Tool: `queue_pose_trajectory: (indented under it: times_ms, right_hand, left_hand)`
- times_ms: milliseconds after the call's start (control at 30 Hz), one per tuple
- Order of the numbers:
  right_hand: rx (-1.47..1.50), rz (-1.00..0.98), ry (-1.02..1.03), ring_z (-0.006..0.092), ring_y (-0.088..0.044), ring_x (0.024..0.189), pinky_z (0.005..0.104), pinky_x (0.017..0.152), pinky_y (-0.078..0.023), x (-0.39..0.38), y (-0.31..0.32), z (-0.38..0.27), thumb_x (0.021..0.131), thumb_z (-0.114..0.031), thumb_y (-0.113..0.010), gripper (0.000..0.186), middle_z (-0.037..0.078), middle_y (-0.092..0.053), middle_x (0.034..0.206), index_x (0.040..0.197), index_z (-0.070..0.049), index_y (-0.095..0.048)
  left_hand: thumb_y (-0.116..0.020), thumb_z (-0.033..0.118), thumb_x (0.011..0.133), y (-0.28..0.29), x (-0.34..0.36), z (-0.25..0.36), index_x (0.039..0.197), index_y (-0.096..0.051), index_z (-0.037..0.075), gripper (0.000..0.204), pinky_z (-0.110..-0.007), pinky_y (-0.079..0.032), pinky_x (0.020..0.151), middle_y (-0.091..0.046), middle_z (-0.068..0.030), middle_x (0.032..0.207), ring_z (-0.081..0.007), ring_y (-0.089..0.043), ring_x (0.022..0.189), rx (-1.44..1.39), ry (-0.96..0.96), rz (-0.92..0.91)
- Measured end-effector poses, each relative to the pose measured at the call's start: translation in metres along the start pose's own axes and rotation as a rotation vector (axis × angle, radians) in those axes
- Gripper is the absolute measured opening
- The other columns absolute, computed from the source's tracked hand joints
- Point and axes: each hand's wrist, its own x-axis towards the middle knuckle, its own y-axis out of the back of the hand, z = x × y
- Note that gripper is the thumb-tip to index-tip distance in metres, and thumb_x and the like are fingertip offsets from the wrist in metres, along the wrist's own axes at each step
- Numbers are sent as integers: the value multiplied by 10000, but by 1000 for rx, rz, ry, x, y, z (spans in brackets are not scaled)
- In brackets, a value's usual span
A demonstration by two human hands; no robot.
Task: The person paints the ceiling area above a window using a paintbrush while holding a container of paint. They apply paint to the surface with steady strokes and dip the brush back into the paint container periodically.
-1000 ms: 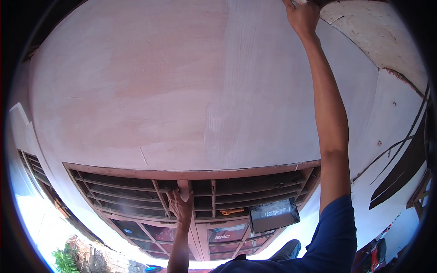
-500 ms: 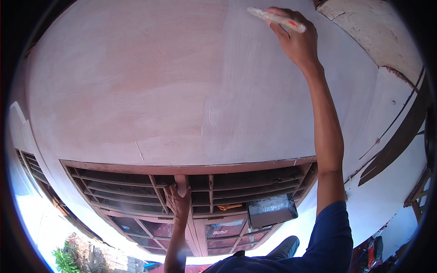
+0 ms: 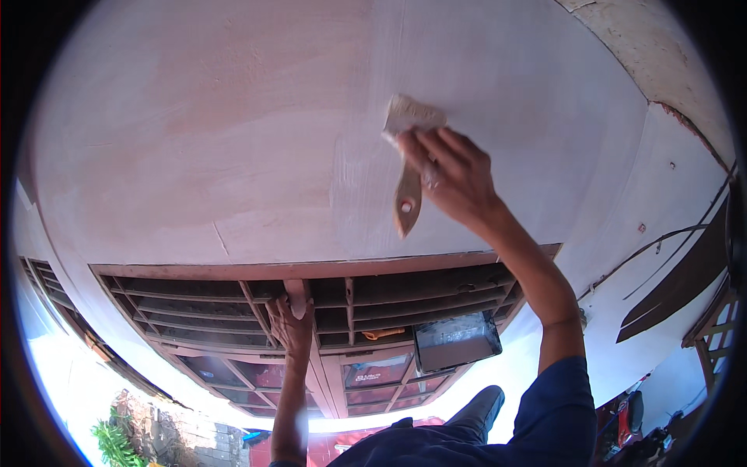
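Note:
A wide paintbrush [image 3: 408,194] with a wooden handle is held in my right hand [image 3: 459,173], fingers closed near its base. Its whitened bristles are up against the wall [image 3: 233,156], and the handle hangs downward. Streaky white paint covers the wall's middle and right, while pinkish patches show at the left. Lower down, my left hand [image 3: 292,325] is wrapped round the upright wooden post [image 3: 295,288] of the slatted vent [image 3: 187,271]. A dark paint tray [image 3: 459,359] with whitish paint inside hangs at the vent's right half.
An orange-yellow handle [image 3: 383,334] lies on a slat beside the tray. Below the vent are glazed window panes [image 3: 377,373]. Cables [image 3: 654,253] run along the wall at right. Far below are a green plant [image 3: 113,444] and a red motorbike [image 3: 629,416].
My right hand has come down and left from high on the wall, and the brush has turned from sideways to bristles-up. My left hand keeps its hold on the post.

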Motion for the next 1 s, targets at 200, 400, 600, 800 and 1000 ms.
queue_pose_trajectory:
  times_ms: [200,400,600,800,1000]
  right_hand:
    - [504,-429,-10,147,-597,862,288,734,-570,-64,16,-70,666,-157,-782,451,20,-627,995,1078,-90,-614]
    - [534,-207,-277,189,-647,727,325,652,-538,-10,10,29,750,-115,-720,250,51,-668,839,993,-129,-666]
    - [5,281,-179,179,-644,801,296,667,-539,30,22,107,758,-111,-716,257,-4,-683,935,1007,-148,-666]
    - [-27,-101,-146,176,-604,886,311,735,-539,-69,21,18,566,-116,-735,507,26,-644,1003,1064,-80,-649]
    - [490,-185,-545,167,-628,845,300,692,-542,-161,56,-97,671,-75,-758,352,47,-640,982,993,-50,-619]
  left_hand:
    - [-787,336,658,3,5,2,1064,-500,45,576,-503,-441,727,-475,-205,1099,-406,-523,955,6,-38,-28]
    - [-782,335,663,5,6,1,1063,-499,43,570,-502,-436,735,-476,-206,1084,-405,-521,936,34,-64,-13]
    - [-782,336,669,1,5,5,1024,-518,48,528,-493,-419,783,-490,-173,1003,-379,-508,931,9,-89,47]
    - [-770,356,689,7,6,6,1048,-528,27,544,-472,-448,727,-500,-191,1029,-379,-541,911,86,-193,95]
    - [-778,318,686,6,6,2,1044,-529,31,522,-463,-442,742,-502,-179,1026,-362,-548,895,66,-149,40]
